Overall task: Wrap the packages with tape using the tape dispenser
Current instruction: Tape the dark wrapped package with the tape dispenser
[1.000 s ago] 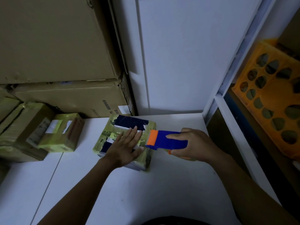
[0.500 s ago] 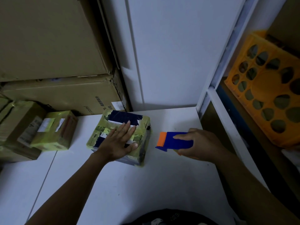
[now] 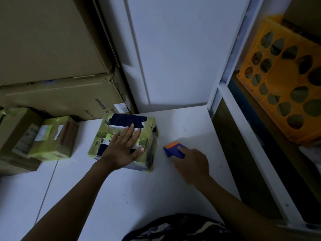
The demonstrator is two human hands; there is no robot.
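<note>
Package [image 3: 126, 120]: wrapped in yellow-green tape with a dark blue patch on top; lies on the white table [image 3: 121, 197] near the back wall.
Left hand [image 3: 121, 148]: flat on the package's top, palm down, fingers straight and spread, thumb near the right edge.
Right hand [image 3: 192, 164]: curled round the dispenser's rear; somewhat blurred.
Dispenser [image 3: 173, 149]: blue body with an orange front end that points toward the package; just right of the package and apart from it. Whether it touches the table cannot be told.
Hands: apart, the left on the package, the right beside it.
Left side: two smaller taped packages [image 3: 53, 138] stand against each other by the table's edge.
Behind: large cardboard boxes [image 3: 52, 94] stacked at the back left.
Right: an orange crate [image 3: 284, 94] with round holes, tilted on a shelf beyond a white frame.
</note>
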